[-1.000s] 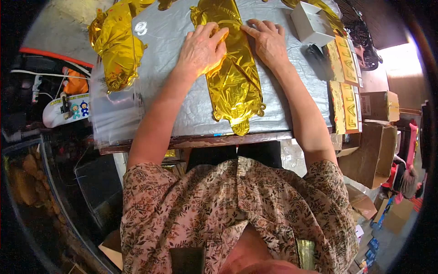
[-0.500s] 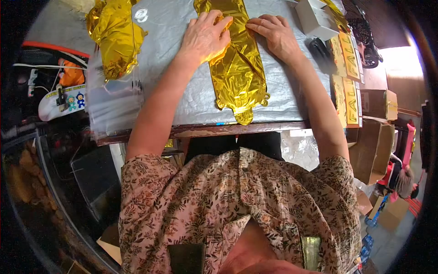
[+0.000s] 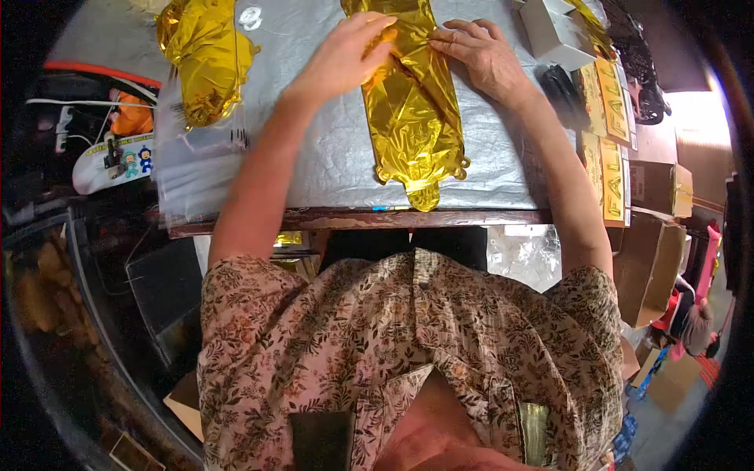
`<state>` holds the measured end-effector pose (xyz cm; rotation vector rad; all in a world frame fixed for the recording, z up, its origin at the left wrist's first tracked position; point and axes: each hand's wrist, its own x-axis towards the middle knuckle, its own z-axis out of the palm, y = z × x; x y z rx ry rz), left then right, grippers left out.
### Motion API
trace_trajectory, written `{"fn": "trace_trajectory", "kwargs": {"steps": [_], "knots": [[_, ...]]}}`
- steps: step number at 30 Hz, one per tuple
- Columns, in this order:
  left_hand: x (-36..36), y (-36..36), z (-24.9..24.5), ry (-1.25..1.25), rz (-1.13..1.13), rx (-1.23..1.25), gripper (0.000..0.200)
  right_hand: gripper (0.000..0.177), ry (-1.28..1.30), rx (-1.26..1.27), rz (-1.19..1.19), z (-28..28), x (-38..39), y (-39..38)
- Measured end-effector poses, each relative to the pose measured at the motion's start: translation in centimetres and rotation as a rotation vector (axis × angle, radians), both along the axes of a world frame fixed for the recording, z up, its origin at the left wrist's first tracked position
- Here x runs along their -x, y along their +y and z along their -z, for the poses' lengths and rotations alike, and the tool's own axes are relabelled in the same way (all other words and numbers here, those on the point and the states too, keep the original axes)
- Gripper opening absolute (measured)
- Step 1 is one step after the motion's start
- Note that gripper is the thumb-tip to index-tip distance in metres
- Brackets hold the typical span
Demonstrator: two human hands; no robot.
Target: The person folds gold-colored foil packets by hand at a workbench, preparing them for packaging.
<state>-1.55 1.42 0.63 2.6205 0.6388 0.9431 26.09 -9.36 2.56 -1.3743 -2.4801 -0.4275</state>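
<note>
1. Fingers (image 3: 371, 31) of the left hand (image 3: 342, 61) curl around the gold balloon (image 3: 412, 118) at its left edge.
2. Right hand (image 3: 487, 55) pinches its right edge.
3. It lies flat on the silver-covered table (image 3: 338, 157), near a white box (image 3: 559, 33).

Over on the left, a crumpled gold foil heap (image 3: 206, 59) is lying on the silver table cover (image 3: 330, 157), with a small white loop (image 3: 251, 17) sitting just beside it near the far edge. Clear plastic bags (image 3: 192, 173) are spreading over the table's left side. Beyond that edge, lower down, a white board with cartoon figures (image 3: 114, 161) is resting next to something orange (image 3: 129, 118). Swinging right now: a white box (image 3: 559, 31) is sitting at the far corner, and a black tool (image 3: 564, 94) is lying near it. Gold letter cards (image 3: 611, 169) are lining the right edge, showing F, A, L. Past them, brown cardboard boxes (image 3: 656, 184) are crowding the floor.
</note>
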Motion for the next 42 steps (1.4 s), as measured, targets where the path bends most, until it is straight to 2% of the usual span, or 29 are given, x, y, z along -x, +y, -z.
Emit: {"fn": "trace_trajectory", "kwargs": {"steps": [1,2,5,8,10,14,16,18,23,26,29,32,36,41,42], "knots": [[0.8,0.3,-0.4,-0.025,0.084,0.132,0.047,0.036,0.019,0.019,-0.003,-0.1,0.0,-0.1],[1.8,0.5,-0.8,-0.021,0.085,0.129,0.047,0.036,0.023,0.016,-0.001,-0.1,0.1,-0.2],[4.6,-0.6,-3.6,0.11,0.172,0.059,0.048,0.036,0.026,0.034,0.03,0.0,0.2,-0.2],[5.4,-1.2,-4.5,0.242,0.239,0.049,0.05,0.035,0.061,0.032,0.037,0.4,0.2,-0.2],[5.2,-1.1,-4.6,0.329,0.301,-0.059,0.053,0.036,0.033,0.033,0.04,0.2,0.1,-0.2],[3.0,-0.7,-4.5,0.333,0.353,-0.13,0.057,0.036,0.07,0.024,0.036,0.1,0.4,-0.4],[2.1,-1.2,-4.7,0.272,0.257,-0.162,0.059,0.038,0.05,0.016,0.057,-0.2,0.6,-0.7],[1.6,-1.3,-4.7,0.286,0.272,-0.154,0.06,0.038,0.034,0.005,0.062,-0.1,0.4,-0.6],[2.7,-0.5,-4.3,0.288,0.331,-0.142,0.061,0.038,0.052,0.017,0.061,0.1,0.4,-0.6],[3.6,-1.2,-5.2,0.312,0.336,-0.229,0.052,0.037,0.057,0.022,0.048,0.0,0.4,-0.4],[3.5,-2.4,-6.7,0.444,0.467,-0.316,0.036,0.038,0.074,0.012,0.041,0.0,0.4,-0.5],[3.3,-2.2,-6.1,0.479,0.527,-0.412,0.036,0.038,0.086,0.026,0.038,-0.2,0.6,-0.7],[2.4,-1.5,-5.0,0.402,0.509,-0.412,0.042,0.037,0.108,0.029,0.046,-0.1,0.4,-0.5],[1.6,-2.6,-4.3,0.139,0.196,-0.336,0.057,0.038,0.117,0.04,0.037,0.2,0.1,-0.6],[1.4,-2.7,-4.3,0.138,0.198,-0.328,0.057,0.039,0.112,0.025,0.035,0.3,0.1,-0.5]]}}
